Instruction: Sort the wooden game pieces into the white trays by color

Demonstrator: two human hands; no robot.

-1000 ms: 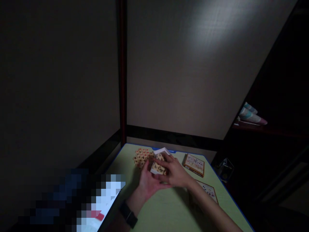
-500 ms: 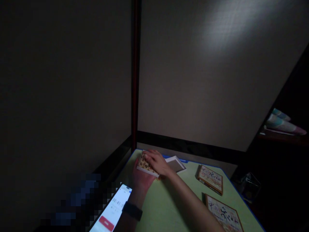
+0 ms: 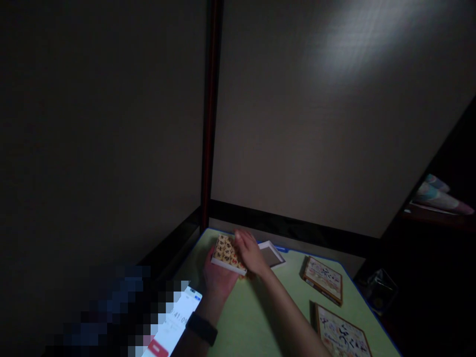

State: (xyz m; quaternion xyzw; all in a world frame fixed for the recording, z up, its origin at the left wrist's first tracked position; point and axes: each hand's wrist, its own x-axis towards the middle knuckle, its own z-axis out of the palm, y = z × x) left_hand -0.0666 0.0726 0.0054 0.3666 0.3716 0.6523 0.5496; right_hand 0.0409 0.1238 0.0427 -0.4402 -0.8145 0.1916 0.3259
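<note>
A small white box (image 3: 227, 256) filled with several tan game tiles rests at the far left of the green table (image 3: 256, 317). My left hand (image 3: 217, 277) cups the box from below at its near edge, a dark watch on its wrist. My right hand (image 3: 250, 252) lies against the box's right side, fingers curled over its edge. An empty white box lid (image 3: 271, 253) lies just right of my right hand.
Two flat framed picture boards (image 3: 323, 278) (image 3: 342, 334) lie on the right of the table. A phone showing a timer (image 3: 174, 325) stands at the lower left. A clear glass (image 3: 377, 290) sits off the table's right edge. Folded cloth (image 3: 441, 196) rests on a dark shelf.
The tile box moved from the table's middle to the far left corner. My right hand slid from covering the tiles to the box's right side, leaving the tiles showing.
</note>
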